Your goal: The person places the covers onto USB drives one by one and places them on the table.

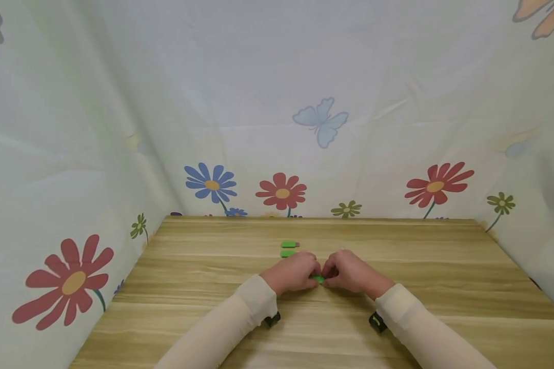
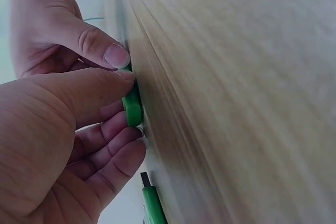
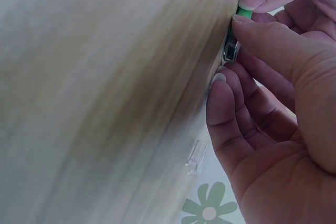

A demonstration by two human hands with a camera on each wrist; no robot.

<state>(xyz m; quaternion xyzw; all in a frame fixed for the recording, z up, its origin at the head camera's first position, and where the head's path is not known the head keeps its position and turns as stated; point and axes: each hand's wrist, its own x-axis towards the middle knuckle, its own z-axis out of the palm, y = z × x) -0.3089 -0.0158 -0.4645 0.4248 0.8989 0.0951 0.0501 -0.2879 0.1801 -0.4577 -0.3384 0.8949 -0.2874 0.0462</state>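
Sleeves (image 1: 212, 328) come nearest my head cam, both cream, one in from each side at the bottom, w/ a dark wrist cam (image 1: 377, 323) under each cuff. They reach to mid tbl (image 1: 189, 266), where L hand (image 1: 295, 271) and R hand (image 1: 351, 271) meet over one small green USB stick (image 1: 320, 280). L hand pinches its green end, thumb down on it, no gap; the rounded tip pokes out past the thumb on my L wrist feed. R hand pinches the other end just as snugly, its thumb right by the L thumb; on my R wrist feed a metal part (image 3: 230, 52) w/ a dark opening shows below that thumb. Stick's low over the wood; can't tell if it touches.

Two more green sticks (image 1: 290, 244) lie on the tbl just beyond L hand, roughly parallel, close but apart. Far one's plug points R; near one's partly hidden by L hand. Small see-through piece (image 3: 196, 156) lies on the wood beyond R hand, can't tell what it is. Behind the tbl hangs white cloth (image 1: 258, 61) w/ red, blue & green flowers (image 1: 281, 193), plus a pale blue butterfly (image 1: 323, 123).
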